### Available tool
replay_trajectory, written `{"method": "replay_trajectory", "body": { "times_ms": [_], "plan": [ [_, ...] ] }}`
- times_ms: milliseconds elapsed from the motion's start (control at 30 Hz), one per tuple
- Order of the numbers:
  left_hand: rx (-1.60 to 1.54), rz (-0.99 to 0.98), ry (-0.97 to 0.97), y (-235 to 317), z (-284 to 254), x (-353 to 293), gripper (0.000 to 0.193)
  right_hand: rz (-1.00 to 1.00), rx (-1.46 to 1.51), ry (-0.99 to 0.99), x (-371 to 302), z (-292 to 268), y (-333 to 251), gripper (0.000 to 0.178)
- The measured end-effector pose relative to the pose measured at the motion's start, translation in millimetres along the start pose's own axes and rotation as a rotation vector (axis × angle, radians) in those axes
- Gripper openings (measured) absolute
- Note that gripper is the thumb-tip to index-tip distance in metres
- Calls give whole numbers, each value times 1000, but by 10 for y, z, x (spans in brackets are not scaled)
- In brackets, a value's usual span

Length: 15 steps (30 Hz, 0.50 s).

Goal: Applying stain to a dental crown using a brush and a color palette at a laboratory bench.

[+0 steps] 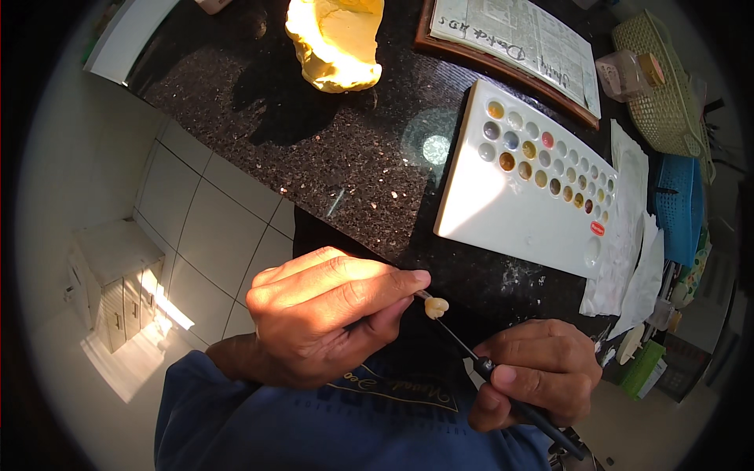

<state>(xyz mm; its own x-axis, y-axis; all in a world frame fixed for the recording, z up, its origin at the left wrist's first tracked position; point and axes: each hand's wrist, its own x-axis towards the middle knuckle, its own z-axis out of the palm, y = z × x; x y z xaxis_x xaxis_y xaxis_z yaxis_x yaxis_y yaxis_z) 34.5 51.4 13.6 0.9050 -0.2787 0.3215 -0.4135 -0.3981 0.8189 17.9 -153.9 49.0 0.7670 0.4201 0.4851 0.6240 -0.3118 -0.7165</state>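
The small tooth-shaped piece [436,308] is cream-yellow; the slender tool [484,366] has a black handle [550,428]; the palette [487,208] is white, its wells [506,162] dotted amber, brown, grey, blue and pink (plus one red oval sticker [598,228]); the countertop [353,180] is black with pale speckles; the lump [345,43] is bright yellow; the shirt [314,432], blue with gold lines; the mesh basket [675,206], bright blue.

Palette [491,208] on counter [353,149], tooth [434,308] before it
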Motion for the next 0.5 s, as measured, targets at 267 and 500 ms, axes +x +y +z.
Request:
{"method": "replay_trajectory", "body": {
  "times_ms": [267,500],
  "plan": [
    [-4,1,7,8,3,4,15,-16,-17,52,15,38,8,23],
    [-8,-21,6,19,-5,6,14,-30,-21,48,14,36,18,23]
  ]
}}
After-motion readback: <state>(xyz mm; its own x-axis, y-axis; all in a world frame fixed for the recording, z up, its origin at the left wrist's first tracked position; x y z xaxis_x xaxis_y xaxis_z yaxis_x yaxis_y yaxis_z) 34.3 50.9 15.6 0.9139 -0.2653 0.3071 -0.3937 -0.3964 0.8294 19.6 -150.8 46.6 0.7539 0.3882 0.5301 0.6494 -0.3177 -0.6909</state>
